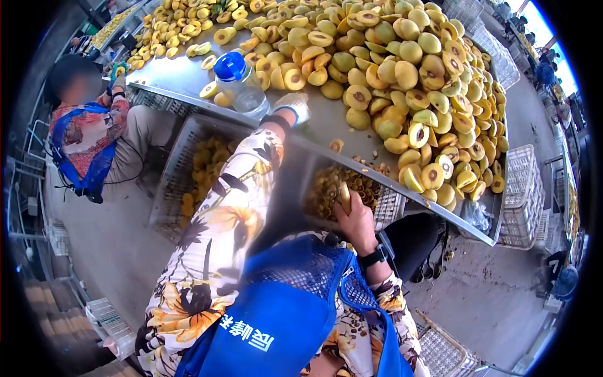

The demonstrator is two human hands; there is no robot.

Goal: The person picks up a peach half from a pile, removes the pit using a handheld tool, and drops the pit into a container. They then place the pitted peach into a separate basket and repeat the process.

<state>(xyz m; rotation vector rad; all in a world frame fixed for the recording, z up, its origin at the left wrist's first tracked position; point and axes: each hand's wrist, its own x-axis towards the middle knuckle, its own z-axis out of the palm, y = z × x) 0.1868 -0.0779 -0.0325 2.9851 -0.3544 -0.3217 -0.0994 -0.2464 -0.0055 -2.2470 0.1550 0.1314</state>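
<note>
Rests the gloved left hand at the edge of the steel surface, just beside a blue-capped bottle; cannot tell whether open or closed. Clamps the right hand on a tan piece above a crate of pits below the surface. Beyond, halved yellow fruit heaped across the top, a seated co-worker at left, white crates on the concrete floor.

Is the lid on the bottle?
On: the blue cap sits atop the clear plastic bottle standing on the grey metal table.
</note>
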